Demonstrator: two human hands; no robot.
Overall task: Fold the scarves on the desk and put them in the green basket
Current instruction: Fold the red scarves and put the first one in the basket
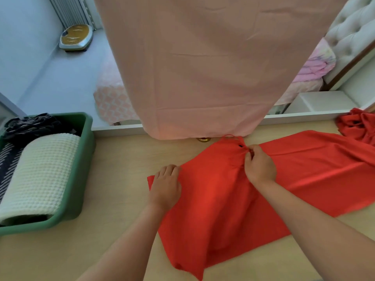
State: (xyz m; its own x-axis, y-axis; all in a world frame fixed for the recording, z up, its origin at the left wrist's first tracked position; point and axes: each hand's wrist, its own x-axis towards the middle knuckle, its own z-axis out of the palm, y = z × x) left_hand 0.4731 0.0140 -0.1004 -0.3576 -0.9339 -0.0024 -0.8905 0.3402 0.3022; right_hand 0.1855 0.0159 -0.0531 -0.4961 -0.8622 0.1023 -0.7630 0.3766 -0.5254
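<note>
Wooden desk (pixel 121 159) is carrying a big red scarf (pixel 223 209), which is lying spread out to the right of the green basket (pixel 81 179). The left hand (pixel 165 187) is pressing down flat and open on the scarf's side nearest the basket, while the right hand (pixel 259 165) is pinching a bunched bit of the scarf farther from the basket. Inside the basket a rolled white cloth (pixel 40 175) is sitting beside dark striped cloth (pixel 8 167).
</note>
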